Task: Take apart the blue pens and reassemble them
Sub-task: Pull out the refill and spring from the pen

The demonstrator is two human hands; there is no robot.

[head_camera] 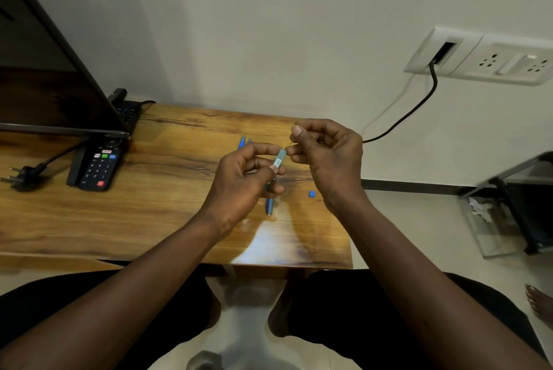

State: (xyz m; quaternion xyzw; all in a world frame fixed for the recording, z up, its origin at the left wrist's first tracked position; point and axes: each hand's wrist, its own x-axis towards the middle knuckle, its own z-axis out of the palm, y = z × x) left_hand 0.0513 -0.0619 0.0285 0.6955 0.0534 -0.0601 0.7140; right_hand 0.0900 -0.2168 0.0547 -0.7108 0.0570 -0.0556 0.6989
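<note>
My left hand [244, 181] grips a blue pen barrel [279, 160] with a small white label, held above the wooden table [119, 214]. My right hand [326, 154] pinches something thin at the barrel's upper end; it looks like a fine spring or refill tip, too small to tell. A blue pen part [270, 206] lies on the table under my left hand. Two more blue pens [243, 141] lie just beyond my hands, mostly hidden. A small blue cap piece [312, 194] rests on the table near my right wrist.
A black remote [100, 167] lies at the left beside a screen [45, 76] and a loose black plug [21, 175]. A wall socket panel [484, 55] with a black cable is at the right. A glass-topped stand [508, 214] sits on the floor right of the table.
</note>
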